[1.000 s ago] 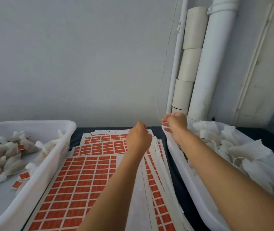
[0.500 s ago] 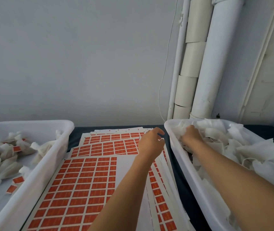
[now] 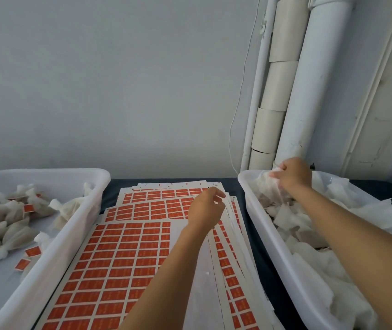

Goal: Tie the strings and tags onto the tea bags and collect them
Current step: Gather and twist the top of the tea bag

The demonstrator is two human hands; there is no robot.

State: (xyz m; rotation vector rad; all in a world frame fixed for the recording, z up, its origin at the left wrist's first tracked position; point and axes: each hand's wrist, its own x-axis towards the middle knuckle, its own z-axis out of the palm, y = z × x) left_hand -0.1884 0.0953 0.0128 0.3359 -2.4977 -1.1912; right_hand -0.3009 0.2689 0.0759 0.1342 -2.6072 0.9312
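Lifted now, right hand grips crumpled white tea bag.

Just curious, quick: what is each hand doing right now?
Left hand: fingers loosely curled above the tag sheets, holding nothing visible.
Right hand: gripping a white tea bag in the right bin.
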